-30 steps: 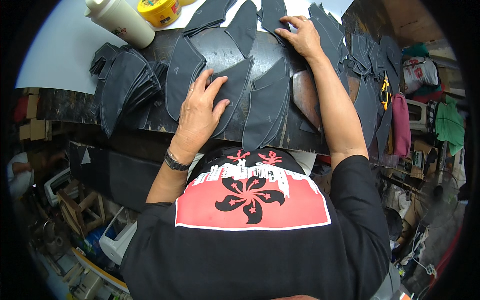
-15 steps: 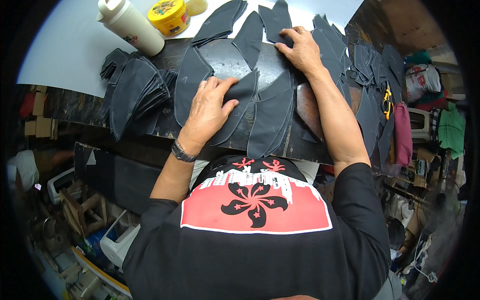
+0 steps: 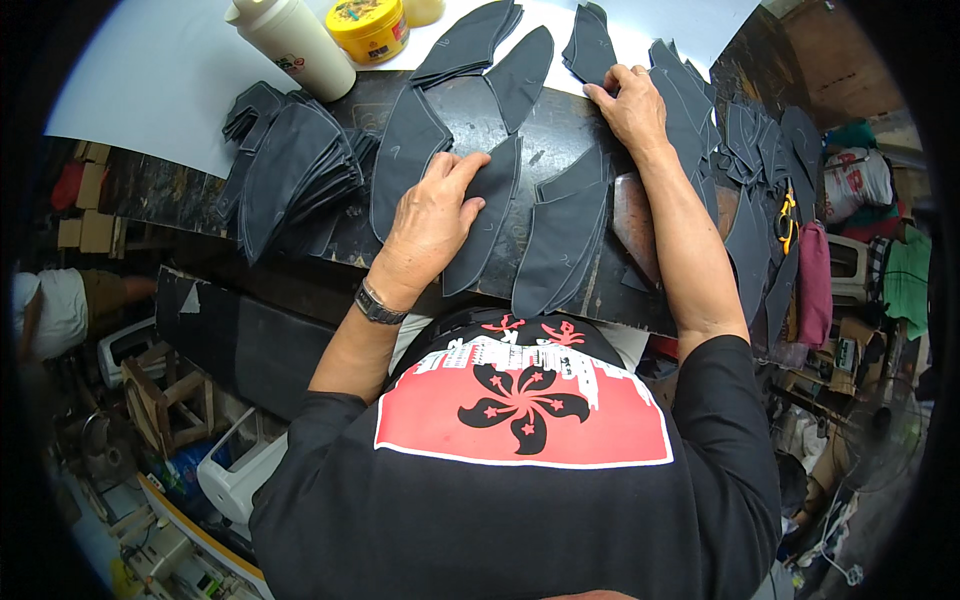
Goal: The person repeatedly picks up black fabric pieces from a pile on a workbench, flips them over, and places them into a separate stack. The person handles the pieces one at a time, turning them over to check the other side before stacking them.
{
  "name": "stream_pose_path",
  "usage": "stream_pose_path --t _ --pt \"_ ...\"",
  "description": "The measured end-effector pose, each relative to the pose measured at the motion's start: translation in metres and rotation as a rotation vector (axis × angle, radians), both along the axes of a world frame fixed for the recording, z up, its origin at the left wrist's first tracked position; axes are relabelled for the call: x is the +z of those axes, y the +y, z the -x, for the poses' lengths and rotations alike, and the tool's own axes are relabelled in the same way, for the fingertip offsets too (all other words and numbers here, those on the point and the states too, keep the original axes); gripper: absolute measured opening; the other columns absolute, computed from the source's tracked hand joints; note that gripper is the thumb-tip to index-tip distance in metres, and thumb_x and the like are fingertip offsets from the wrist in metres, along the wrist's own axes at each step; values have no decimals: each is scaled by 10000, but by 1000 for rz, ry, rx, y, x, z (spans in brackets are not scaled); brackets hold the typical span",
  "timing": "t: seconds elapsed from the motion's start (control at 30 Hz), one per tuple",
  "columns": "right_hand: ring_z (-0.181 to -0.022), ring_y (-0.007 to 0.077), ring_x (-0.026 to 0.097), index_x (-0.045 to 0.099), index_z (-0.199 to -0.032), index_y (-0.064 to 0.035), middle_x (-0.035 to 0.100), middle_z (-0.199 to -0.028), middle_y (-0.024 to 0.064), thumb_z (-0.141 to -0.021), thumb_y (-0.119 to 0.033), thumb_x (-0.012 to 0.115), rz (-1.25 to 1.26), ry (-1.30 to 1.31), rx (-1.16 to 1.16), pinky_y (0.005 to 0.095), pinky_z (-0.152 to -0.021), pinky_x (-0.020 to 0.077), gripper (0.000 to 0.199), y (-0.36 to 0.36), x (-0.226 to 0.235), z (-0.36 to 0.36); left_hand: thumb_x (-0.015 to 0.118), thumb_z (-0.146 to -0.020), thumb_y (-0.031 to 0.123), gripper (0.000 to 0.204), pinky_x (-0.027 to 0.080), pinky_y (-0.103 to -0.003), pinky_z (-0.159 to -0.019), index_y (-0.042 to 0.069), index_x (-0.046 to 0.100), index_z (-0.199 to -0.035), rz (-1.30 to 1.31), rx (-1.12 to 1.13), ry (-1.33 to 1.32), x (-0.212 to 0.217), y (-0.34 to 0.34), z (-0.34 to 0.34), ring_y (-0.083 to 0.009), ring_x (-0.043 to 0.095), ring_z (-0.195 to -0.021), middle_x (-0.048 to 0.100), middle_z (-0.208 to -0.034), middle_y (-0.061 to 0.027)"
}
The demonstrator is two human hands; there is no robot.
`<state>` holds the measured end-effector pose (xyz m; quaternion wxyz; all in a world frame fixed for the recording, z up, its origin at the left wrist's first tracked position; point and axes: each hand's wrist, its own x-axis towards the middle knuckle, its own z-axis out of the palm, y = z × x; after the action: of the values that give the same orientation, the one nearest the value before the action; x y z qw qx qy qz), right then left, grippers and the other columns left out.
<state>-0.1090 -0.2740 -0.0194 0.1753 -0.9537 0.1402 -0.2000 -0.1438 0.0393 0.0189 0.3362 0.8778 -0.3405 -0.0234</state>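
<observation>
My left hand (image 3: 432,215) presses flat, fingers extended, on a dark leather piece (image 3: 483,228); my right hand (image 3: 628,105) lies flat on another piece (image 3: 590,45) beside the stack (image 3: 290,175)

Even bright light, sharp centre (fisheye edges bend, dark rim).

At the far edge of the workbench, on the pale sheet, stands a cream-white plastic bottle (image 3: 290,40), tilted left, with a small dark-and-red label low on its side. Just to its right sits a round yellow tub (image 3: 371,27) whose lid and wall carry a colourful printed label. At the right, beside the bench, a white bag (image 3: 852,182) shows a red printed patch.
</observation>
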Motion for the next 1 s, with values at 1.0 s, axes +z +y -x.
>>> stream_pose_path --t 1.0 --pt "-574 79 564 740 -966 -21 633 -681 5 -894 -278 742 -483 -290 95 254 -552 467 267 -25 -14 -6 818 -759 44 501 540 -321 -752 62 577 -1198 203 -322 364 -5 -68 5 -171 664 -891 681 -985 -68"
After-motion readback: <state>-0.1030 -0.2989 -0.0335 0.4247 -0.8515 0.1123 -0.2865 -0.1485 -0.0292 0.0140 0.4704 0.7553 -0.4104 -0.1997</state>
